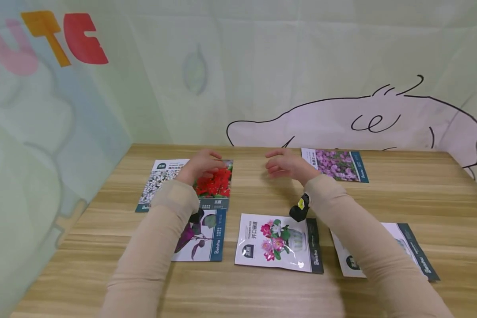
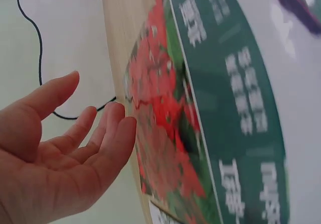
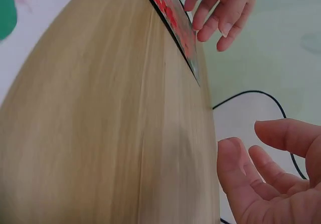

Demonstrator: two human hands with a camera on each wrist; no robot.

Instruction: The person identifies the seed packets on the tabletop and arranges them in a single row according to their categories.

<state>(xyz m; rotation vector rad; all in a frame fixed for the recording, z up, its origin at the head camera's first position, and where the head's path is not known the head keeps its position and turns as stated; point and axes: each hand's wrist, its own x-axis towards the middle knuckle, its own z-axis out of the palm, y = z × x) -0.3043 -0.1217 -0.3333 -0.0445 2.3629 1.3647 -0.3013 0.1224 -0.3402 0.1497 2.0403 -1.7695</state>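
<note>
From my remote seat, I see a wood-grained surface in tan streaks, carrying flat rectangular seed packets with a glossy sheen, set before a creased pale green cloth printed with coloured letters, an orange T among them. "Beishu" runs along the dark end bands of the leaf packet, the flowerpot packet and the right-hand packet, the last partly hidden by a beige sleeve. I can read "FLOWERS SEED" on the flowerpot packet, beside Chinese characters. The red-flower packet lies at the far left of the surface, beside the white-flower packet, its bright scarlet blooms ending at a grey-green band of pale lettering. The purple-flower packet lies at the far right, with small mauve blossoms between a white strip and a teal band. The left hand hovers over the red-flower packet and the right hand beside the purple-flower packet; the hands are well apart, fingers loosely bent, gripping nothing.
</note>
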